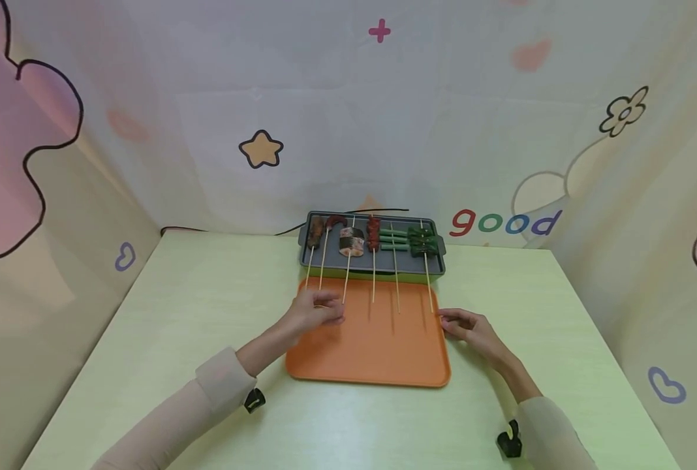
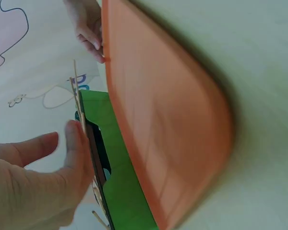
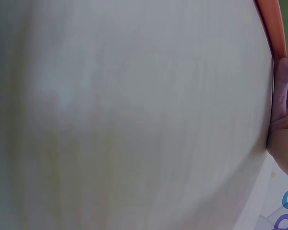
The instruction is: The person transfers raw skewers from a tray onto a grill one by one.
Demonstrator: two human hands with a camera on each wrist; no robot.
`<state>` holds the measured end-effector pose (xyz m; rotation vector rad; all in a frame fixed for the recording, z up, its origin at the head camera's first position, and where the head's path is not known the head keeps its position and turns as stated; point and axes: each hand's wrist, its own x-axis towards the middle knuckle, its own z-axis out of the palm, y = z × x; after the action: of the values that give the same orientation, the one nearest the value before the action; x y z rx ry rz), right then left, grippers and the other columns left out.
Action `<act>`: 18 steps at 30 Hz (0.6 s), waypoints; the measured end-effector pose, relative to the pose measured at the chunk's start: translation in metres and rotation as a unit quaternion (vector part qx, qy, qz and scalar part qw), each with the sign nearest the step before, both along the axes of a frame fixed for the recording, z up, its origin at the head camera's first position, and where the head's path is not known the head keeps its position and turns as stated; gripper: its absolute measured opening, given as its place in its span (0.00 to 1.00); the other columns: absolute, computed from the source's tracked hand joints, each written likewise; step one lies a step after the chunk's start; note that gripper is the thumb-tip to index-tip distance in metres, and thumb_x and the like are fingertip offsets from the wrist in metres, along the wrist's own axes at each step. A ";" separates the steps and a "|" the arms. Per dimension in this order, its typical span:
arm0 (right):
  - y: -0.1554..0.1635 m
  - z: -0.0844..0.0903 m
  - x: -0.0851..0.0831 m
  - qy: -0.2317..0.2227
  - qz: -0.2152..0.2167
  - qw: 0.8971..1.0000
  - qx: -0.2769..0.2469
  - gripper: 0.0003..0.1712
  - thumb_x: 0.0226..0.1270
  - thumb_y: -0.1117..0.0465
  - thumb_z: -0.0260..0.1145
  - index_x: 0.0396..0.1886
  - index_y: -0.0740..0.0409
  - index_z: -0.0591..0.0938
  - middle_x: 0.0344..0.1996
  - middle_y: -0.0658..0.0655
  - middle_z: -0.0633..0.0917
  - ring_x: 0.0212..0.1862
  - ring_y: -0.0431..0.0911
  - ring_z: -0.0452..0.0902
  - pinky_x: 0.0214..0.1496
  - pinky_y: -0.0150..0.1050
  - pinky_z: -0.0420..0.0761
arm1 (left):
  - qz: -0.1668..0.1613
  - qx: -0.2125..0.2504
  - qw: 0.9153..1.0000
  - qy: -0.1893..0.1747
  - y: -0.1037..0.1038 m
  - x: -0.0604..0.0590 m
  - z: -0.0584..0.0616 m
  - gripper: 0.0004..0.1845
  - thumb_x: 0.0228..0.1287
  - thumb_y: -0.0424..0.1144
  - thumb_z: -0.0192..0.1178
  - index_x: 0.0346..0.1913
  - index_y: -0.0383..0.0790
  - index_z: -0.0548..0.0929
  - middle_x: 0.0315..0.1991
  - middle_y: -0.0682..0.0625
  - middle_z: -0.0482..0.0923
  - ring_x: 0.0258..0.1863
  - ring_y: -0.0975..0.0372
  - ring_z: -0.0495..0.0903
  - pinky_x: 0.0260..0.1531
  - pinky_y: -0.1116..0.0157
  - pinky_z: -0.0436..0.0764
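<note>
An orange tray (image 1: pixel 378 346) lies in front of a dark grey grill pan (image 1: pixel 360 264) with a green base (image 2: pixel 117 158). Across the pan lie several skewers: brown meat (image 1: pixel 316 232), a curled reddish piece (image 1: pixel 335 221), a roll with a dark band (image 1: pixel 352 242), red chunks (image 1: pixel 373 234), green stalks (image 1: pixel 394 239) and leafy greens (image 1: pixel 423 242). Their sticks reach out over the tray. My left hand (image 1: pixel 313 312) is above the tray's left part, fingertips beside the roll's stick, thumb and forefinger apart. My right hand (image 1: pixel 468 329) pinches the tray's right rim.
A pale green table (image 1: pixel 207 313) carries everything. Patterned cloth (image 1: pixel 325 98) hangs behind and at both sides. Behind the pan runs a thin black cord (image 1: pixel 378 210). Black straps (image 1: pixel 254 400) show at both wrists.
</note>
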<state>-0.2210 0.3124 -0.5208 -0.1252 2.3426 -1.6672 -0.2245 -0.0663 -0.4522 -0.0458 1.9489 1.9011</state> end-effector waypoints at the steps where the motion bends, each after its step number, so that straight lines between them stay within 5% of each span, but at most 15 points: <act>1: 0.000 0.000 0.000 0.003 0.003 1.000 0.002 0.27 0.75 0.59 0.65 0.68 0.69 0.76 0.53 0.57 0.85 0.47 0.30 0.83 0.51 0.26 0.85 | -0.008 -0.004 1.000 0.008 -0.004 0.003 -0.002 0.23 0.70 0.24 0.61 0.66 0.24 0.75 0.43 0.42 0.81 0.38 0.62 0.88 0.54 0.56 0.86; 6: -0.004 -0.001 -0.003 0.010 0.009 1.000 -0.005 0.27 0.75 0.60 0.65 0.67 0.71 0.76 0.49 0.50 0.87 0.46 0.30 0.83 0.50 0.26 0.85 | -0.083 -0.034 0.995 0.049 -0.034 0.014 -0.015 0.22 0.74 0.33 0.60 0.66 0.25 0.76 0.53 0.33 0.84 0.46 0.56 0.89 0.58 0.52 0.85; 11: -0.002 0.002 -0.008 0.002 0.019 1.000 0.003 0.27 0.76 0.59 0.64 0.68 0.70 0.75 0.53 0.55 0.86 0.47 0.30 0.83 0.51 0.27 0.85 | -0.164 -0.051 0.982 0.076 -0.072 0.019 -0.028 0.25 0.76 0.38 0.59 0.68 0.26 0.74 0.58 0.32 0.82 0.53 0.48 0.86 0.56 0.56 0.86; 18: 0.013 0.006 -0.001 -0.043 0.053 0.998 0.003 0.34 0.78 0.55 0.62 0.75 0.69 0.66 0.70 0.73 0.72 0.55 0.34 0.83 0.58 0.34 0.86 | -0.175 -0.042 0.978 0.105 -0.117 0.008 -0.048 0.26 0.75 0.35 0.59 0.70 0.26 0.71 0.59 0.28 0.79 0.52 0.51 0.86 0.52 0.58 0.88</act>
<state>-0.2217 0.3257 -0.5150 -0.1693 2.2369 -1.5834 -0.2166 -0.1832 -0.5006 0.4623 2.0102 1.6458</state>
